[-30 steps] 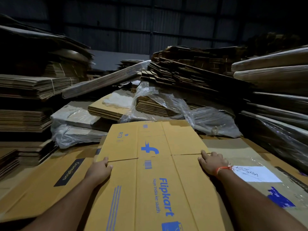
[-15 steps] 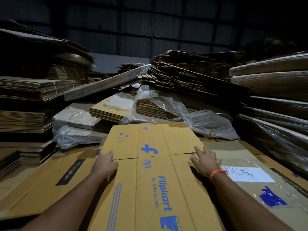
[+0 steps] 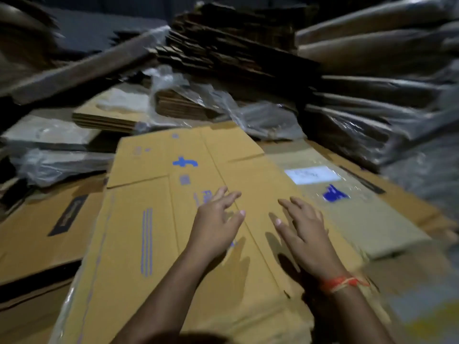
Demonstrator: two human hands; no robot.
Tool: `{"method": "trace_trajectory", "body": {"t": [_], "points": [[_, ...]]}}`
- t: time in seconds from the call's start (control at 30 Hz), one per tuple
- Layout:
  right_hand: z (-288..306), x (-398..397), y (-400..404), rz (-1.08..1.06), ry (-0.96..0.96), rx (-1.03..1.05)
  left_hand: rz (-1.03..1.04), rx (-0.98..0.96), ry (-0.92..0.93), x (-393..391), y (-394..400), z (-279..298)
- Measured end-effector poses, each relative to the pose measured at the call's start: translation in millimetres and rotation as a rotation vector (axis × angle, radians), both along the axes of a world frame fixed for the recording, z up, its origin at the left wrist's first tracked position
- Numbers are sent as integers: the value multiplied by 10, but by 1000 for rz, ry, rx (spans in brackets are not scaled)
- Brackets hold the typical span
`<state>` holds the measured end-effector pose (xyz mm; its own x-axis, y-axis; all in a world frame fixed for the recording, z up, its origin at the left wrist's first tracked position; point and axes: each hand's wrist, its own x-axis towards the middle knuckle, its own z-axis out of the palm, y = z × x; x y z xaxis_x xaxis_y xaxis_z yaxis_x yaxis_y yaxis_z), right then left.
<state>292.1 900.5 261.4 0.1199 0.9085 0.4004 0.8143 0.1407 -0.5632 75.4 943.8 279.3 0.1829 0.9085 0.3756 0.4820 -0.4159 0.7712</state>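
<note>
1. Cardboard, yellow-brown with blue print, makes up the flattened box [image 3: 151, 165], which lies flat on top of other sheets and runs from the near edge of the view away toward the piles behind.
2. Both hands are over the middle of this box, side by side and near each other, with a fold line of the board running between them.
3. The left hand [image 3: 216, 227] has its fingers straight and spread, pointing away and a little to the right; it grips nothing.
4. The right hand [image 3: 304, 230] is likewise spread, with fingers apart and nothing held; an orange wrist thread [image 3: 344, 283] circles the wrist.
5. Dark shadows fall on the board close under each hand. The picture is blurred, so I cannot tell whether the palms touch the box or hang just above it.
6. The box's edges lie well out to either side of the hands, and neither hand is at an edge or a flap.
7. Right of the box lies a grey sheet [image 3: 372, 219] under clear film, bearing a white label [image 3: 313, 175] and a blue mark [image 3: 334, 194].
8. Left of it lies a brown sheet [image 3: 32, 239] with a black label [image 3: 68, 214].
9. Behind are plastic-wrapped bundles [image 3: 263, 120] and tall stacks of cardboard [image 3: 223, 55].
</note>
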Motion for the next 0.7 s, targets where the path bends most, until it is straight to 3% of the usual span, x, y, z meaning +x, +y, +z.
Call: {"method": "trace_trajectory", "body": {"t": [0.17, 0.33, 0.47, 0.7], "points": [[-176, 153, -774, -194, -24, 95, -328, 72, -35, 411, -374, 21], [-613, -39, -1877, -477, 73, 101, -826, 174, 115, 648, -959, -170], [-1130, -555, -2964, -736, 135, -38, -1148, 186, 203, 620, -1632, -551], [-1818, -2047, -4906, -1107, 351, -201, -1655, -2, 394, 399, -3163, -1425]]}}
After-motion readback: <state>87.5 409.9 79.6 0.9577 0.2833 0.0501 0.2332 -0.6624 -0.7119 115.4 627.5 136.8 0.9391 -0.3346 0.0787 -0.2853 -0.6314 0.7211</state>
